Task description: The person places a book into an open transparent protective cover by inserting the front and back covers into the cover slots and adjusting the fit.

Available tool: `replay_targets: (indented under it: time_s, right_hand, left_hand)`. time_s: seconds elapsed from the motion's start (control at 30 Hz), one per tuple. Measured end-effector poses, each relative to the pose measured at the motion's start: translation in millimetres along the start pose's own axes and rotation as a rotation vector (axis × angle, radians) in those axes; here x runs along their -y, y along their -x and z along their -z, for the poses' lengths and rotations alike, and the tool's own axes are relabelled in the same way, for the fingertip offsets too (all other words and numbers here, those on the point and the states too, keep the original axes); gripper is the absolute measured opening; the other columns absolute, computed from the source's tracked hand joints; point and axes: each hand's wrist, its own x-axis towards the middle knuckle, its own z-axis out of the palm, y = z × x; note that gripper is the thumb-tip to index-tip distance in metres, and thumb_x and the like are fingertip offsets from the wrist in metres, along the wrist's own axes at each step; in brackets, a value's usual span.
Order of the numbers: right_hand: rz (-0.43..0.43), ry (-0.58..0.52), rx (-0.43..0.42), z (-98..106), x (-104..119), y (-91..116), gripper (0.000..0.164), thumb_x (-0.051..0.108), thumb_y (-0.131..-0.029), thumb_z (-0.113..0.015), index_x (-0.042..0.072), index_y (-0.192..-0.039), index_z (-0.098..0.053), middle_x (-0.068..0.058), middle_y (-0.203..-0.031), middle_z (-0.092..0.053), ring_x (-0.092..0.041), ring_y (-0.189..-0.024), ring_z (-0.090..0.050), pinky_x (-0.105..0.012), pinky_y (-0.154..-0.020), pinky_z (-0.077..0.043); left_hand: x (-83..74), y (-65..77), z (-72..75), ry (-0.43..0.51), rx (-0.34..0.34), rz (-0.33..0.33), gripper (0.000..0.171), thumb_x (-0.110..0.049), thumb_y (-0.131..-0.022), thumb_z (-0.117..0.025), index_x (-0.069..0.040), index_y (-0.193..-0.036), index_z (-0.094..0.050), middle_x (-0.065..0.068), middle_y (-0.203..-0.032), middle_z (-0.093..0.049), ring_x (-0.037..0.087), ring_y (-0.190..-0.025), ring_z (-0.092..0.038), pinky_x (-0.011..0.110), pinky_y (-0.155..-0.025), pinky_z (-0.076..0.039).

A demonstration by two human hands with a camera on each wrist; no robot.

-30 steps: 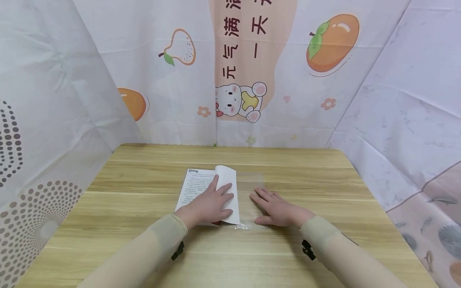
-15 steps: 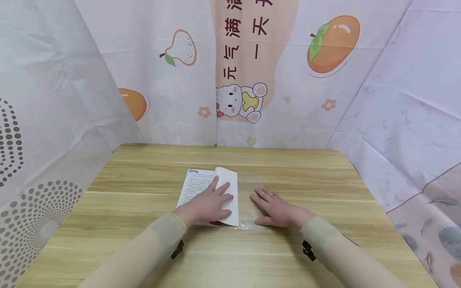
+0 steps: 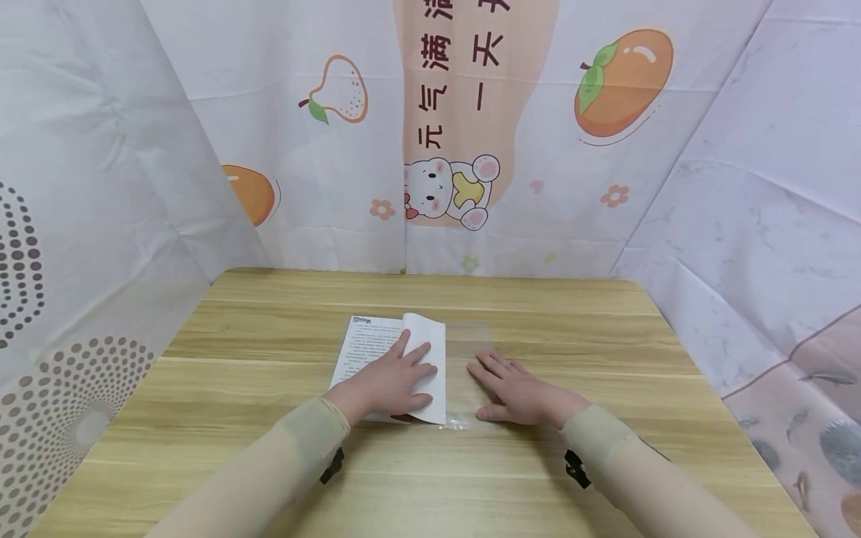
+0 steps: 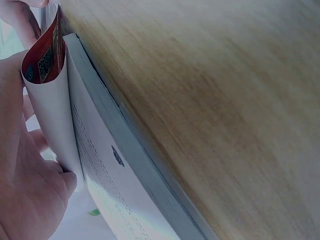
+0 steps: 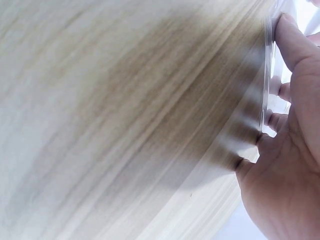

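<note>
A thick book (image 3: 356, 351) lies on the table, its printed page facing up. Its cover (image 3: 433, 388), white on the inner side, is curled over the page. In the left wrist view the cover (image 4: 50, 115) forms a roll, with a red printed side within. Spread across the white cover, my left hand (image 3: 389, 381) presses it with straight fingers. To the right is a clear plastic sheet (image 3: 464, 340), partly hidden by the cover. My right hand (image 3: 521, 392) rests flat on that sheet, fingers extended, and its fingertips touch the plastic in the right wrist view.
The wooden table (image 3: 269, 329) reaches back to a white printed curtain (image 3: 323, 187). More cloth hangs on the left and right sides. A dark strap piece (image 3: 576, 468) shows under the right wrist.
The cover's near corner has shifted slightly toward me, and its far edge sits a little more to the right. Both hands stay almost where they were.
</note>
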Motion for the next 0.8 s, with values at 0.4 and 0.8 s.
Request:
replay_targets:
  time_s: [0.4,0.8]
  right_hand:
    - [0.001,0.009,0.003,-0.3,-0.4,0.0,0.079,0.052,-0.096,-0.052,0.008,-0.153,-0.018,-0.022,-0.158,-0.008,-0.040,-0.143,-0.005,-0.063,-0.110,-0.020]
    - [0.004,-0.004,0.004,1.1,0.4,0.4,0.079,0.050,-0.096,-0.053,0.007,-0.152,-0.019,-0.023,-0.158,-0.009,-0.041,-0.142,-0.005,-0.063,-0.109,-0.019]
  left_hand:
    - [-0.4,-1.3,-4.2,-0.031,-0.005,-0.005,0.052,-0.052,-0.095,-0.047,-0.024,-0.139,-0.051,0.009,-0.156,-0.027,0.045,-0.141,-0.003,0.048,-0.114,-0.024]
    - [-3.4,-1.1,-4.7,-0.073,-0.027,-0.010,0.053,-0.054,-0.096,-0.045,-0.024,-0.139,-0.050,0.010,-0.156,-0.028,0.046,-0.141,-0.006,0.048,-0.115,-0.020]
